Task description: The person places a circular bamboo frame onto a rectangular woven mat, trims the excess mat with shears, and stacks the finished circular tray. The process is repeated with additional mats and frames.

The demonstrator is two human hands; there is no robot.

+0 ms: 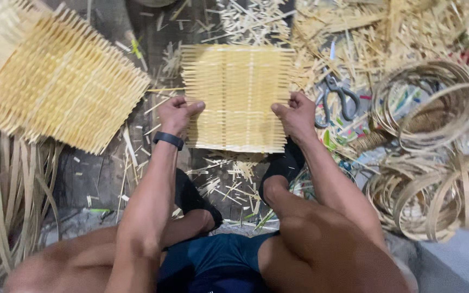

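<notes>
The person sits low over a square woven bamboo mat (238, 97) lying flat on the floor, between the two grips. The left hand (176, 114) pinches its left edge, thumb on top; the right hand (295, 115) is closed on the opposite edge, likely to steady it. Scissors (336, 97) lie just beyond the right hand, coiled bamboo hoops (429, 103) further out, a finished mat stack (61, 81) beyond the left.

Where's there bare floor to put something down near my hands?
Barest: the dark floor between the stacked mats, the left hand and the woven mat. Right of the right hand it's crowded: scissors, bamboo hoops, scraps.
</notes>
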